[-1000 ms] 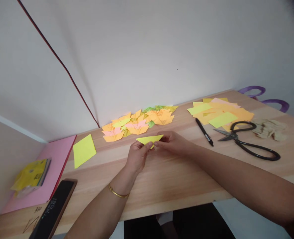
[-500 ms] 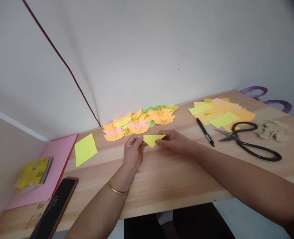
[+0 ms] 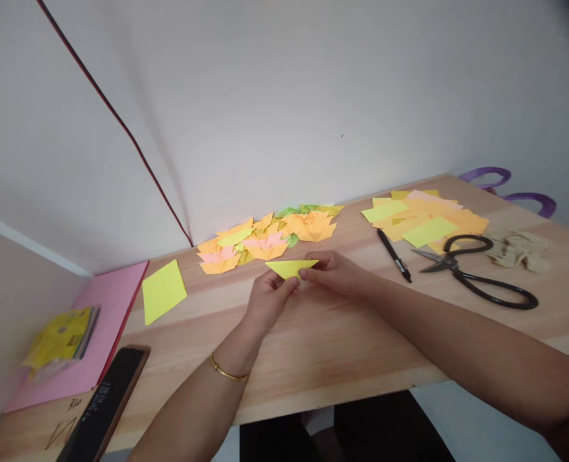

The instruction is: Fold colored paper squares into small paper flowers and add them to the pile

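Folded yellow paper, raised above the table in front of the paper shapes; long edge crosswise, uppermost. Left hand pinches its lower middle, thumb foremost; right hand pinches its right side. Both grips touch it, thumbs adjacent, neither hand nearer.

The left hand has shifted inward along the yellow paper triangle.

Yellow paper triangle, folded, point down, above wooden tabletop
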`<state>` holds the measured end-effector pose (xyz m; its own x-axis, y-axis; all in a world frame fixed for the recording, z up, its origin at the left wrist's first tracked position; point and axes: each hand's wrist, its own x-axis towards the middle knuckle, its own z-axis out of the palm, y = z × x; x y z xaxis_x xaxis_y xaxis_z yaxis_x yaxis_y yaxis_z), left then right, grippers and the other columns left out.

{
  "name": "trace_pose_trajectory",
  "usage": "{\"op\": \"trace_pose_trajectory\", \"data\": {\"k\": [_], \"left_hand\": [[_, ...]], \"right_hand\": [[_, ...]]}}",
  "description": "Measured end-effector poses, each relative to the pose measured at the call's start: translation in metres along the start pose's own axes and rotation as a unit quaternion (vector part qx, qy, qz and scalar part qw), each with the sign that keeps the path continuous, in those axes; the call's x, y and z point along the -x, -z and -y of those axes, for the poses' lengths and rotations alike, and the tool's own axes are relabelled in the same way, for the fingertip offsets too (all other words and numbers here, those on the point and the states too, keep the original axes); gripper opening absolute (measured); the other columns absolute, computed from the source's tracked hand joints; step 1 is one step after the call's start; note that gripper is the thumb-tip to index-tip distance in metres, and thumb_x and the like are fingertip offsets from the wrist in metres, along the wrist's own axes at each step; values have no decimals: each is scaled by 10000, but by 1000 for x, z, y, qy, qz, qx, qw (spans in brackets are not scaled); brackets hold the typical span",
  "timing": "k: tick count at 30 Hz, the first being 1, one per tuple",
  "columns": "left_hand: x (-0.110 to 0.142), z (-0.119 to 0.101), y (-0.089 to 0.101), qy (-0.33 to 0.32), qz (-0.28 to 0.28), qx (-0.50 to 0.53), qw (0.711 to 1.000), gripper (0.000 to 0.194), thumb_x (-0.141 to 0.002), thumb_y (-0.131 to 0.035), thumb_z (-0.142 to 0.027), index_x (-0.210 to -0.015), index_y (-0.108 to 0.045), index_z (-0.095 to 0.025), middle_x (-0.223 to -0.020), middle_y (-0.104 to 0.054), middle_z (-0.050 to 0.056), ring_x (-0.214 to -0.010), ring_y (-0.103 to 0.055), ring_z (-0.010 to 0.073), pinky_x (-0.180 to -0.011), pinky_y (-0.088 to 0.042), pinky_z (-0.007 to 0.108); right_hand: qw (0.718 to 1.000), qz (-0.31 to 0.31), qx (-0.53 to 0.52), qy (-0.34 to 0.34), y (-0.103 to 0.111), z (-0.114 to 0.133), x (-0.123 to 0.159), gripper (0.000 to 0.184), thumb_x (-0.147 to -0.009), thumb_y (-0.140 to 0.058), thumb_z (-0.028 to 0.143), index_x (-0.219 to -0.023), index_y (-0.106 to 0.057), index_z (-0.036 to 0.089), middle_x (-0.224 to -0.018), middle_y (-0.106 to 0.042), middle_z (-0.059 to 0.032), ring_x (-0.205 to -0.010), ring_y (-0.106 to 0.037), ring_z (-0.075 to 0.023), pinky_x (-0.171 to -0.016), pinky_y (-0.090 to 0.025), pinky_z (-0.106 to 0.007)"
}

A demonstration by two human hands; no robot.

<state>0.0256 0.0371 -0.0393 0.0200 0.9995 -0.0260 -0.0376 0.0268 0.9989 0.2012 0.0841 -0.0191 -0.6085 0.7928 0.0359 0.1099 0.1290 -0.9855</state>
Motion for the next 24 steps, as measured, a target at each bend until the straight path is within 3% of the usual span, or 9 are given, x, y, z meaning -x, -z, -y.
{"op": "trace_pose_trajectory", "data": {"k": [4, 9, 12, 17, 24], "left_hand": [[-2, 3, 5, 1, -19, -21, 1000, 239, -689, -697, -342, -816, -668, -142, -646, -625, 13, -552, -513, 96, -556, -394, 226], [-3, 2, 6, 19, -46, 30, 998, 249, -642, -734, -334, -770, -657, -134, -635, -631, 19, -528, -516, 94, -543, -392, 224], [-3, 0, 5, 24, -56, 59, 996, 240, -630, -745, -314, -744, -650, -127, -645, -639, 25, -521, -525, 91, -553, -407, 226], [-2, -4, 3, 28, -2, 57, 998, 248, -656, -730, -306, -810, -670, -121, -654, -640, 29, -545, -529, 94, -571, -419, 229], [-1, -8, 4, 32, 29, 45, 998, 202, -692, -686, -326, -699, -644, -128, -676, -643, 40, -575, -546, 102, -603, -436, 237]], "right_hand": [[996, -24, 81, 8, 5, -2, -2, 342, -814, -491, 469, -742, -641, 171, -686, -566, -8, -666, -501, -129, -650, -379, -270], [994, -101, 49, 18, 15, -4, -6, 362, -791, -507, 505, -706, -609, 168, -673, -552, -5, -632, -478, -117, -628, -380, -265], [994, -111, 20, 9, 16, -2, -6, 365, -789, -504, 521, -733, -589, 170, -647, -518, 8, -613, -464, -109, -615, -375, -262], [999, -38, 18, -4, 7, 1, -2, 316, -728, -590, 477, -743, -600, 161, -662, -524, 8, -615, -458, -106, -581, -356, -251], [996, -86, 31, -9, 9, 2, -3, 278, -734, -580, 450, -749, -613, 174, -710, -575, -7, -659, -499, -126, -623, -386, -265]]}}
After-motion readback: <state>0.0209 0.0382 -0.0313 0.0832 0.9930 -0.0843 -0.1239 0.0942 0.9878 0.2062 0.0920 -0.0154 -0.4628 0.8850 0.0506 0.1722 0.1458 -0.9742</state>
